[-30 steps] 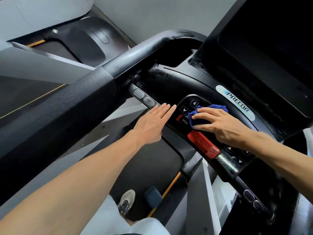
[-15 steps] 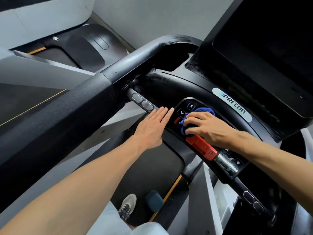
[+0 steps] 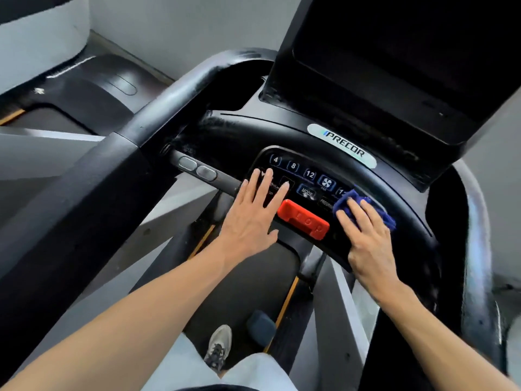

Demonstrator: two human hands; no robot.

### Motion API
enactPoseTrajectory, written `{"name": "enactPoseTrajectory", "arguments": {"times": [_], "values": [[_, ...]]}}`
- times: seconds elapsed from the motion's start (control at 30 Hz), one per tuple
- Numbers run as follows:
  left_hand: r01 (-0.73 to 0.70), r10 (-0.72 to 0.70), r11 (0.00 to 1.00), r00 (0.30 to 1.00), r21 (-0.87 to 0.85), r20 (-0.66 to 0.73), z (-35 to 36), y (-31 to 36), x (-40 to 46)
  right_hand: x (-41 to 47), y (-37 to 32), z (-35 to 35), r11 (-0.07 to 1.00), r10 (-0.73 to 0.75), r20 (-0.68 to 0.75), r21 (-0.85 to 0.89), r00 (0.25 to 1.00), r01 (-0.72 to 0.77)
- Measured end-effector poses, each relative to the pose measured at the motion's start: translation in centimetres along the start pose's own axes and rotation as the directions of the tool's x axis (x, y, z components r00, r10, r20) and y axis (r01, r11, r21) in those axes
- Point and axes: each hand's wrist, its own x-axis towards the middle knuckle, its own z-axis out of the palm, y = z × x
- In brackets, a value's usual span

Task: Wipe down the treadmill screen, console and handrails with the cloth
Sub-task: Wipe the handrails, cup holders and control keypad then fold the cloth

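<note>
Now we press blue cloth (image 3: 363, 206) on console (image 3: 400, 218) keypad with right hand (image 3: 366, 238), fingers flat on top, right of red stop bar (image 3: 303, 218). Left hand (image 3: 253, 215) flat, fingers apart, rests on left keys. Risk: our wiping pushes buttons or stop bar. Free room along console rim; screen (image 3: 394, 57) close above.

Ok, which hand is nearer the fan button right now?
Right. The right hand presses the blue cloth just right of the fan button; the left hand lies flat on the console's left end, beyond the MODE button.
</note>
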Motion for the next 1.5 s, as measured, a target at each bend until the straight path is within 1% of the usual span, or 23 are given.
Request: {"name": "enactPoseTrajectory", "arguments": {"times": [0.07,0.13,0.2,0.27,0.43,0.57,0.7,0.77,0.83,0.87,0.97,1.03,1.07,1.17,1.27,1.4,1.5], "values": [[-0.041,0.04,0.999,0.999,0.019,0.024,0.5,1.4,0.1,-3.2,-2.0,1.8,0.991,0.117,-0.016,0.071,0.993,-0.116],[-0.044,0.043,0.998,0.999,0.048,0.023,0.8,2.0,0.2,-5.7,-4.7,3.4,0.965,0.229,-0.047,0.141,0.972,-0.22],[-0.052,0.051,0.996,0.999,0.076,0.014,1.0,1.9,0.1,-7.4,-7.4,4.7,0.945,0.298,-0.059,0.157,0.953,-0.286],[-0.059,0.059,0.994,0.998,0.096,-0.001,1.1,1.8,0.1,-7.3,-8.7,5.2,0.932,0.339,-0.072,0.167,0.938,-0.323],[-0.061,0.062,0.99,0.998,0.124,-0.003,1.2,1.9,0.2,-3.5,-7.8,4.3,0.88,0.456,-0.105,0.199,0.884,-0.431],[-0.068,0.068,0.989,0.998,0.13,0.006,0.8,1.8,0.1,-6.2,-8.8,4.8,0.91,0.402,-0.124,0.161,0.907,-0.382],[-0.086,0.084,0.989,0.996,0.123,0.024,0.5,0.9,0.2,-6.7,-8.7,5.3,0.917,0.38,-0.133,0.183,0.915,-0.355],[-0.113,0.112,0.985,0.994,0.128,0.017,0.3,-0.6,-0.1,-7.1,-7.4,5.7,0.961,0.257,-0.154,0.144,0.954,-0.236],[-0.155,0.154,0.981,0.988,0.119,0.014,0.5,-2.3,-0.3,-7.5,-5.1,5.9,0.995,0.06,-0.174,0.086,0.983,-0.046],[-0.17,0.17,0.979,0.985,0.113,0.006,0.7,-3.0,-0.5,-7.6,-4.1,5.6,0.997,-0.046,-0.17,0.056,0.984,0.056],[-0.162,0.169,0.977,0.985,0.139,-0.036,1.4,-3.8,-1.4,-6.2,-3.4,4.8,0.95,-0.312,-0.141,-0.035,0.94,0.31],[-0.151,0.162,0.978,0.985,0.145,-0.064,1.9,-4.1,-2.2,-3.9,-4.7,5.3,0.904,-0.421,-0.119,-0.133,0.899,0.406],[-0.147,0.159,0.979,0.985,0.141,-0.071,2.2,-4.2,-2.6,-2.7,-5.8,5.7,0.885,-0.451,-0.098,-0.177,0.887,0.43],[-0.144,0.152,0.983,0.986,0.115,-0.072,2.3,-4.5,-3.3,0.6,-9.5,6.9,0.853,-0.484,-0.055,-0.253,0.874,0.456],[-0.15,0.157,0.984,0.986,0.1,-0.06,2.2,-4.6,-3.4,1.3,-11.3,6.4,0.864,-0.445,-0.025,-0.276,0.895,0.421],[-0.146,0.152,0.984,0.987,0.101,-0.053,2.3,-4.8,-3.3,-2.3,-7.8,4.8,0.885,-0.393,0.016,-0.267,0.92,0.382],[-0.132,0.138,0.985,0.989,0.108,-0.057,2.3,-4.5,-3.4,-5.2,-6.0,4.1,0.927,-0.324,-0.009,-0.204,0.946,0.316]]}}
